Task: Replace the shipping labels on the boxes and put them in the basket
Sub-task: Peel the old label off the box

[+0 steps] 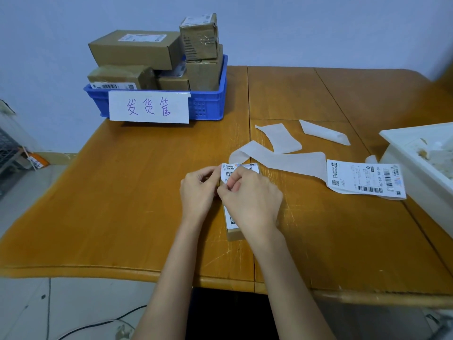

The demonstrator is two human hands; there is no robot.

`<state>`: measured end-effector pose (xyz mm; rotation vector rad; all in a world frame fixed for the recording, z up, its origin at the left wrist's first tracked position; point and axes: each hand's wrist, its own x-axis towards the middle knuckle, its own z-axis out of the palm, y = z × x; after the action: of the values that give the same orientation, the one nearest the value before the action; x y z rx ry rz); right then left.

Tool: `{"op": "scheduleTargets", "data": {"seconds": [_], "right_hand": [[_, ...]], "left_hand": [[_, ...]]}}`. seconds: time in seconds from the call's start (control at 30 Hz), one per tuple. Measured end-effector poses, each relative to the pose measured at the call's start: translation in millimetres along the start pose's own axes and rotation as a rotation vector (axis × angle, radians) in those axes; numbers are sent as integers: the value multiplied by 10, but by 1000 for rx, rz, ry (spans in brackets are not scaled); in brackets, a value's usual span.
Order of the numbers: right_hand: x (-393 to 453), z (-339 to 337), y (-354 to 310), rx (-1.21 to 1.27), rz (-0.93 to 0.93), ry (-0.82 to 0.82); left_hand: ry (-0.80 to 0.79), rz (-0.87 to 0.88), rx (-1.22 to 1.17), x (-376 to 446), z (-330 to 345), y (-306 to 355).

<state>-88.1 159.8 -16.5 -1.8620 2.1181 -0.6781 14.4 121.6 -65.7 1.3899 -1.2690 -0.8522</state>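
— Head view first: what are the two hands doing?

— Both meet over a small cardboard box (pixel 232 233) lying flat on the wooden table (pixel 137 192). The left hand (pixel 197 192) has its fingers curled, pinching the edge of a shipping label (pixel 226 171) that curls up off the far end of the box. The right hand (pixel 250 197) pinches the same label from the other side, thumb and forefinger closed on it.

— How much of the box shows?

— Only its near end, under the right wrist, with a strip of white label on its top face. The rest is hidden by the hands.

— What lies beyond the hands?

— Just past the right hand, a long strip of blank backing paper (pixel 282 160) runs off to the right and ends in an unused printed label (pixel 365 179). Two loose pieces of backing (pixel 282 138) (pixel 323 132) lie farther out. At the far right is a white tray (pixel 416 158) holding scraps; what they are I cannot tell.

— And the basket?

— Well beyond the left hand, at the table's far edge: a blue plastic basket (pixel 210 104) with a handwritten paper sign (pixel 149 107) taped to its front, piled with labelled cardboard boxes (pixel 134 49).
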Motion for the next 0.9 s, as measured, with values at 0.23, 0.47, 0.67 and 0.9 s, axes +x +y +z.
{"op": "scheduleTargets", "data": {"seconds": [0.23, 0.47, 0.67, 0.9], "right_hand": [[32, 33, -47, -16, 34, -4], [2, -3, 7, 93, 35, -6], [-4, -30, 8, 105, 15, -32], [-1, 1, -21, 75, 28, 7]], "left_hand": [[-8, -7, 8, -1, 5, 17], [-12, 12, 3, -4, 10, 38], [-5, 19, 20, -19, 15, 45], [-10, 7, 14, -7, 3, 6]]}}
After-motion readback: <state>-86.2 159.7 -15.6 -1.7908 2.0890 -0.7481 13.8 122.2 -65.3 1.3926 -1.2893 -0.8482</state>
